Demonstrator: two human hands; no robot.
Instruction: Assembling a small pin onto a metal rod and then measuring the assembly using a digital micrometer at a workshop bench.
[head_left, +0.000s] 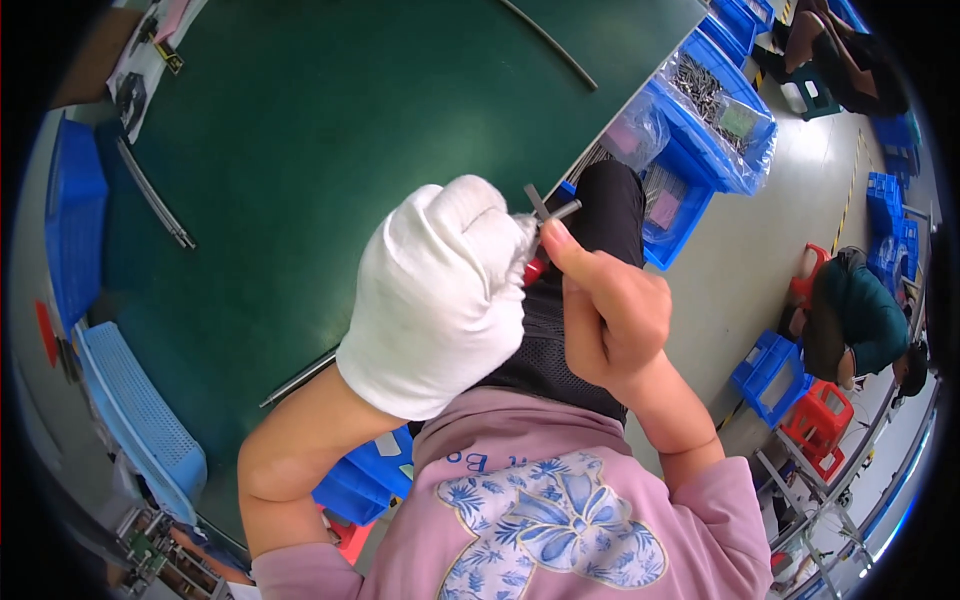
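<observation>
My left hand [435,290], in a white cloth glove, is closed in a fist at the table's near edge; what lies inside it is hidden. Against its fingertips is my bare right hand [615,310], its thumb and curled fingers pinched together. Two small metal pieces cross at the right thumb tip: a flat grey strip [536,199] and a short round pin [568,210]. Which hand bears each one, I cannot tell for sure. Something red [534,270] shows just below, between the hands. A slim metal rod [300,378] runs under my left wrist.
The green table [270,130] carries a thin rod [550,45] and bent metal tubes [155,195]. Right of it stand blue bins [690,190] with metal parts and plastic bags. A light blue basket [140,400] is at the left. Another person [860,310] sits bent over at far right.
</observation>
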